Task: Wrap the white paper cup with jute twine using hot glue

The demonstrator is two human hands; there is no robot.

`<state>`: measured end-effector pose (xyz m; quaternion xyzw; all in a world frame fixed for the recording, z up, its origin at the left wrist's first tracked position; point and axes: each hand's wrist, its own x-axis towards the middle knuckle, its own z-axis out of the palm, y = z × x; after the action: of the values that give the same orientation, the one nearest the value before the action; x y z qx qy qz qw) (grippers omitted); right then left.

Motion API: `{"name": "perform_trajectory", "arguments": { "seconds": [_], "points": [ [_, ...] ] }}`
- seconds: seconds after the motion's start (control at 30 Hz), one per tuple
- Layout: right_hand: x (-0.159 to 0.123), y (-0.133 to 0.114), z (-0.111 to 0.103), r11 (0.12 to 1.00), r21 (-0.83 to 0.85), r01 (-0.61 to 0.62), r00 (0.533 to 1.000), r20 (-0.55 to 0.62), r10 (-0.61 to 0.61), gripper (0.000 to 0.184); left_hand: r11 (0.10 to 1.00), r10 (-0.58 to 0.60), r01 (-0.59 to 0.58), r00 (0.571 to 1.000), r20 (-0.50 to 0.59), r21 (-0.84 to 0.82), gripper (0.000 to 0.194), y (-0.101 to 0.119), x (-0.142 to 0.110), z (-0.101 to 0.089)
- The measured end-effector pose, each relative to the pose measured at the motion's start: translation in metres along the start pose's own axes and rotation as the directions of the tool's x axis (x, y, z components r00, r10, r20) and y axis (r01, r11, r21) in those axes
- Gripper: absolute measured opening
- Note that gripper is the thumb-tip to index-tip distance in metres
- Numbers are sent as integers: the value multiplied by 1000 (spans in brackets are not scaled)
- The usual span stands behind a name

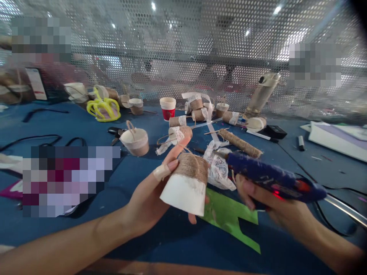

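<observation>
My left hand (160, 183) grips a white paper cup (185, 193) tipped upside down, its narrower part wound with brown jute twine (192, 166). A bandage wraps my left thumb. In my right hand (263, 194) is a blue hot glue gun (266, 173) with a glowing red light, its nozzle pointing left toward the cup and apart from it. Behind the cup lies a bundle of white lace (216, 168). Under both hands, a green paper piece (229, 217) rests on the blue table (160, 244).
A twine roll (241, 142) lies beyond the glue gun. Several twine-wrapped cups stand or lie farther back, with a bucket-like cup (135, 142) nearer left. Red cups (168, 109), a yellow pipe-cleaner shape (103, 109) and a tumbler (262, 93) stand before a perforated metal screen (183, 49).
</observation>
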<state>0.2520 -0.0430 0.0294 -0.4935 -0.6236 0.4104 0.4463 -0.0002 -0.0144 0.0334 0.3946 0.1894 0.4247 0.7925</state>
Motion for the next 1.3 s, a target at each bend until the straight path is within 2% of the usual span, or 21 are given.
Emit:
{"name": "perform_trajectory", "arguments": {
  "seconds": [0.07, 0.13, 0.27, 0.47, 0.63, 0.8, 1.1, 1.3],
  "points": [
    [-4, -7, 0, 1000, -27, -9, 993, 120, 13, 18, 999, -3, 5, 999, -42, 32, 68, 0, 1, 2],
    [-6, -12, -1, 998, -56, 41, 985, 169, -31, 21, 998, -9, 12, 998, -69, 54, 68, 1, 1, 3],
    [-4, -15, -6, 979, -125, 161, 967, 220, -131, 23, 997, -6, 12, 996, -86, 74, 67, 1, 0, 2],
    [-3, -10, -10, 943, -234, 234, 947, 273, -167, 21, 994, -2, 20, 986, -164, 110, 65, 2, -1, 3],
    [-4, -8, -9, 931, -266, 250, 949, 258, -181, 24, 986, 77, -34, 962, -262, 162, 40, 0, 0, 6],
    [-5, -6, -6, 948, -223, 226, 959, 219, -177, 27, 986, 77, -42, 972, -220, 161, 29, -3, 0, 2],
    [-7, 4, -9, 910, -276, 309, 940, 236, -248, 30, 965, 80, -20, 972, -221, 261, 31, -4, -1, -3],
    [-4, 3, -9, 895, -295, 335, 932, 247, -267, 27, 969, 87, -28, 969, -229, 247, 32, -7, -1, -4]
  ]
}}
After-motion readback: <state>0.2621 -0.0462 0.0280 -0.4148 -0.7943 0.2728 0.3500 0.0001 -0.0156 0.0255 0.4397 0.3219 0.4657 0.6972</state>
